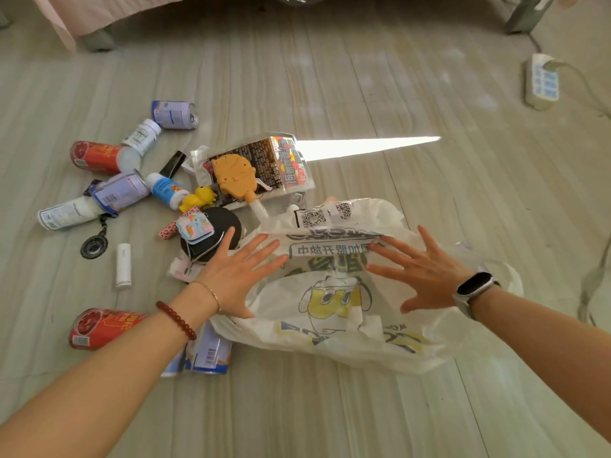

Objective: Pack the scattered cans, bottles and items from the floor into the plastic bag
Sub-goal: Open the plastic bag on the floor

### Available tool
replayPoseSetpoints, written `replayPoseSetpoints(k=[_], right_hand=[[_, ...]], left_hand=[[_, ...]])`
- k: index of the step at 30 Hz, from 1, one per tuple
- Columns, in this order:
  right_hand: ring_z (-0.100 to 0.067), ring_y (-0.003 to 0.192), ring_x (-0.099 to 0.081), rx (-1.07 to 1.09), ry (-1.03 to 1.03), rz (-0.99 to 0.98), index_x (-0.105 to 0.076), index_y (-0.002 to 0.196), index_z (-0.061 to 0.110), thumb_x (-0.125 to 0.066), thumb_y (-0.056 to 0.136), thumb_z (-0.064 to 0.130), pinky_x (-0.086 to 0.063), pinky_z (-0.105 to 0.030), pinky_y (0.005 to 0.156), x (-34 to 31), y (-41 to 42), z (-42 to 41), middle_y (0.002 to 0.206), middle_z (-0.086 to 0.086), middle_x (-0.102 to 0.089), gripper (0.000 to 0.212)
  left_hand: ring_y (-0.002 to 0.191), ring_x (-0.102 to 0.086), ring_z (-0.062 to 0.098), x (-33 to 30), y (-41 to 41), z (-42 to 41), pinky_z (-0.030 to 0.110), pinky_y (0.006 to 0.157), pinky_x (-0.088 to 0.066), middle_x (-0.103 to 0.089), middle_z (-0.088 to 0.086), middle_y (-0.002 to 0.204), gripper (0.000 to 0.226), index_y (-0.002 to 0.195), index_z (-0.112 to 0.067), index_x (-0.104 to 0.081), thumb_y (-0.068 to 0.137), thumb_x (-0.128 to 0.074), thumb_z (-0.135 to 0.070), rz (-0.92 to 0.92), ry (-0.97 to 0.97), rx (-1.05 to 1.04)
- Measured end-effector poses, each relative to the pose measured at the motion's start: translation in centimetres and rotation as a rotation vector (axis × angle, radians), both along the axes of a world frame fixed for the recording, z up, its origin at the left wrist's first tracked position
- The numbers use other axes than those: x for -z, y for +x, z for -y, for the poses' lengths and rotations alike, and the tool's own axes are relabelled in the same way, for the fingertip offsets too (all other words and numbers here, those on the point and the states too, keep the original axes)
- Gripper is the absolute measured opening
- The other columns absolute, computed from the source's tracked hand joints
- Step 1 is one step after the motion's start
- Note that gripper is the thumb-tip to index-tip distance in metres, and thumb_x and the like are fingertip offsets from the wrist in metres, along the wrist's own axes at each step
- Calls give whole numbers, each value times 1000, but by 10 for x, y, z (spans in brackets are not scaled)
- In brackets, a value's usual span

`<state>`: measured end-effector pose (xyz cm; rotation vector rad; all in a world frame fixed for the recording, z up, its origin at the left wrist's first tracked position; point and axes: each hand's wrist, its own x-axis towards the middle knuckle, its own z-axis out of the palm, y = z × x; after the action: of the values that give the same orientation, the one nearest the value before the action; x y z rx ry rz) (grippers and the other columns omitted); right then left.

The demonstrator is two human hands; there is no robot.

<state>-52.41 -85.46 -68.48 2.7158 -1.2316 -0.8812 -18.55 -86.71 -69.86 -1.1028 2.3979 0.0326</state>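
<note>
A white plastic bag [334,322] with a yellow cartoon print lies crumpled on the floor in front of me. My left hand [236,276] hovers flat over its left edge, fingers spread, holding nothing. My right hand [420,272] is spread over the bag's right side, also empty. To the left lie scattered items: a red can [99,327] near my left wrist, another red can [96,157], a purple can [175,114], white bottles [142,135], a blue-labelled bottle [163,190], a black round case [215,236] and a snack packet [264,163] with an orange toy fan [234,176] on it.
A white tube [123,264] and a dark keyring [94,247] lie on the wood floor at left. A power strip [542,81] with a cable sits at the far right. A bed with a pink cover [82,14] stands at the back left.
</note>
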Motion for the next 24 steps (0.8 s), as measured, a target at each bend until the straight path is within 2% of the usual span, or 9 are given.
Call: replayPoseSetpoints(k=[3, 5, 7, 10, 12, 15, 18, 21, 24], right_hand=[[-30, 128, -44, -41, -94, 179, -38, 131, 31, -62, 62, 65, -30, -67, 99, 9, -7, -6, 139, -6, -47, 81], [-28, 125, -46, -42, -289, 418, -43, 126, 29, -48, 80, 48, -22, -60, 104, 6, -2, -10, 130, -6, -57, 49], [-25, 116, -48, -41, -420, 578, -49, 120, 25, -48, 84, 36, -27, -55, 101, 1, 10, -12, 119, -7, -63, 38], [-31, 120, -47, 13, -456, 517, -41, 130, 26, -54, 81, 39, -26, -62, 102, -2, 29, -4, 133, -9, -51, 52], [-38, 134, -29, 213, -356, 464, -26, 139, 32, -57, 80, 47, -15, -69, 103, -5, 36, 11, 149, -9, -28, 69], [-38, 141, 0, 520, -17, 483, 5, 141, 42, -45, 87, 52, -8, -65, 109, 2, 40, 31, 156, -3, 0, 74], [-36, 135, -22, 508, 162, 485, 5, 142, 41, -44, 92, 41, -30, -53, 107, 14, 46, 25, 152, -4, -17, 69], [-27, 123, -40, 414, 223, 480, -6, 142, 40, -38, 96, 30, -42, -41, 98, 17, 44, 2, 146, -3, -32, 57], [-20, 122, -43, 391, 323, 514, -12, 141, 43, -36, 96, 33, -42, -35, 95, 10, 34, -22, 144, 4, -37, 52]], left_hand=[[134, 20, 22, -4, 2, -7, 57, 106, 18, 12, -3, 149, 98, 145, -30, 0, 71, -56, -63, -126, -58, 48], [139, -14, 25, -9, 1, -10, 53, 109, 8, -28, 3, 149, 74, 138, -25, -33, 74, -49, -57, -289, -177, 67], [132, -38, 27, -12, -6, -12, 51, 110, -7, -51, 7, 136, 54, 128, -18, -49, 81, -42, -44, -462, -289, -2], [134, -33, 27, -15, -29, -14, 48, 109, -19, -43, 11, 141, 51, 133, -18, -43, 84, -37, -34, -499, -384, -93], [137, -22, 30, -14, -40, -5, 52, 109, -21, -31, 12, 148, 58, 139, -22, -32, 84, -34, -40, -437, -398, -110], [138, -18, 38, -13, -51, 16, 60, 105, -23, -23, 14, 151, 63, 143, -26, -21, 87, -40, -47, -427, -317, -172], [135, -25, 38, -4, -55, 28, 53, 101, -34, -3, 11, 155, 67, 144, -34, -3, 91, -43, -45, -436, -43, -357], [118, -48, 31, -3, -53, 18, 42, 87, -46, -19, 5, 153, 60, 143, -40, 1, 94, -35, -43, -337, 152, -305], [115, -52, 21, -4, -48, -8, 36, 82, -48, -34, -9, 145, 50, 142, -41, -11, 96, -31, -42, -311, 250, -204]])
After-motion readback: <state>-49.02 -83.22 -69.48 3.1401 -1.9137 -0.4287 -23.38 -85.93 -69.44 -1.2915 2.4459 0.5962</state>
